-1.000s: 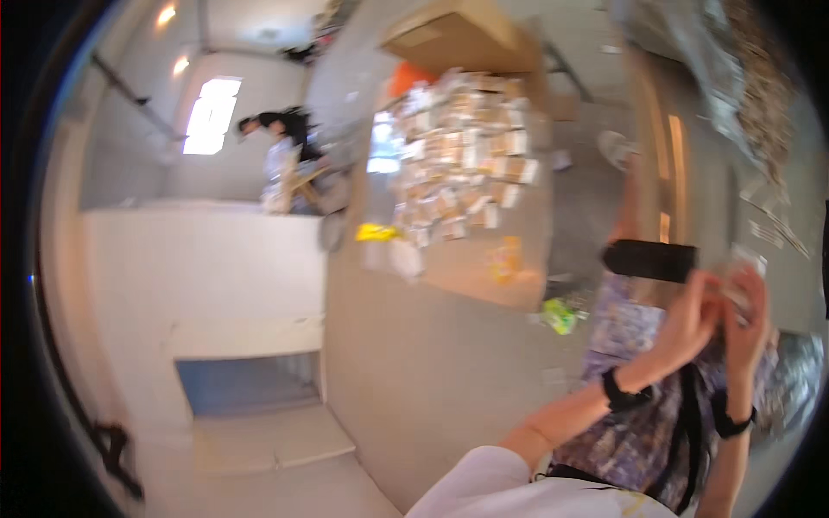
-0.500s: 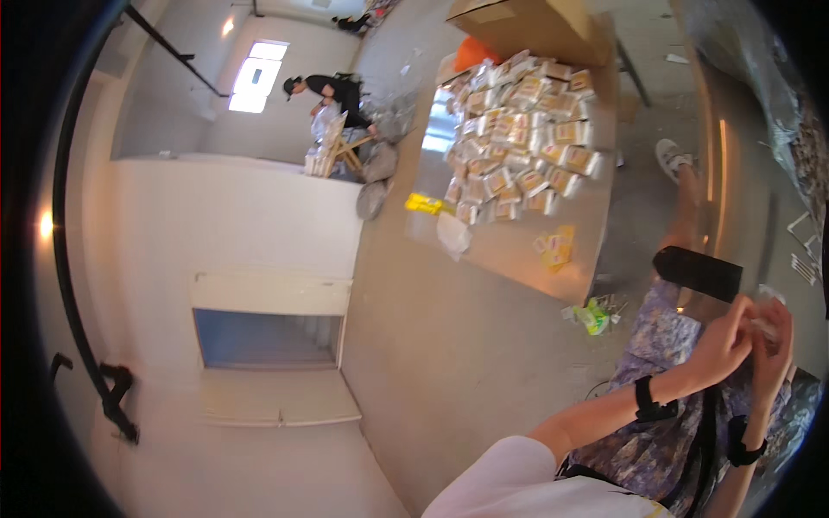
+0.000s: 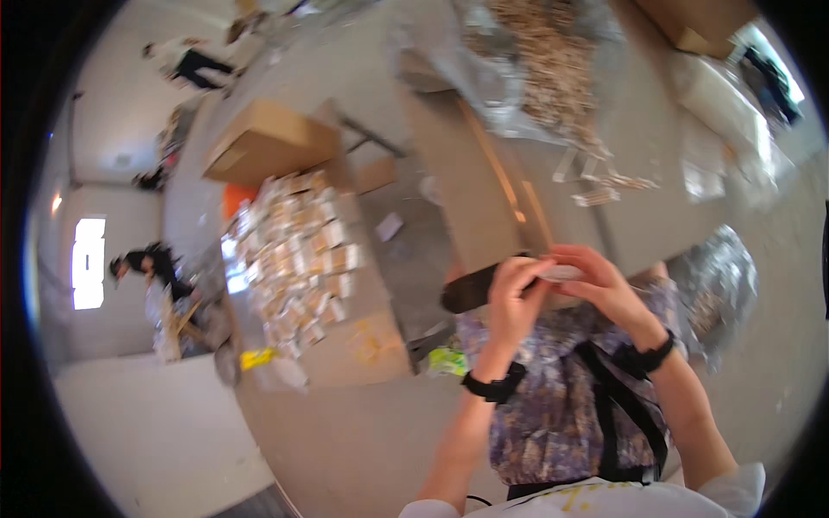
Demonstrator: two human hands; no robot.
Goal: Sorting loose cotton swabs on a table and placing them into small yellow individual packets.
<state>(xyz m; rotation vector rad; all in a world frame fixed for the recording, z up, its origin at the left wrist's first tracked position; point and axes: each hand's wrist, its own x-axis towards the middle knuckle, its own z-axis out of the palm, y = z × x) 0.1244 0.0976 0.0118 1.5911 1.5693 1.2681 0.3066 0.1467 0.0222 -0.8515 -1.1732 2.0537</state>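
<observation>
Above my lap, both hands meet around a small whitish packet (image 3: 561, 273); its details are blurred. The fingertips of my left hand (image 3: 515, 298) close on its left end. From the other side, my right hand (image 3: 609, 289) pinches it between thumb and fingers. A dark, flat, oblong object (image 3: 471, 292) lies beside my left hand, at the table's near edge. Beyond the hands, several small pale stick bundles (image 3: 600, 180) lie on the grey table (image 3: 484, 186). A large heap of small wooden sticks (image 3: 553, 73) rests on clear plastic behind them.
To the left, another table (image 3: 380, 332) bears a pile of small wrapped packs (image 3: 298, 250) and a cardboard box (image 3: 272, 142). A clear bag (image 3: 712, 293) with sticks stands right of my lap. Other people (image 3: 151, 268) are at the far left. A green wrapper (image 3: 447, 361) lies low between the tables.
My view has swung to the right, bringing the stick heap and the table before me into sight. Both hands stay together at the whitish packet, which now shows more plainly.
</observation>
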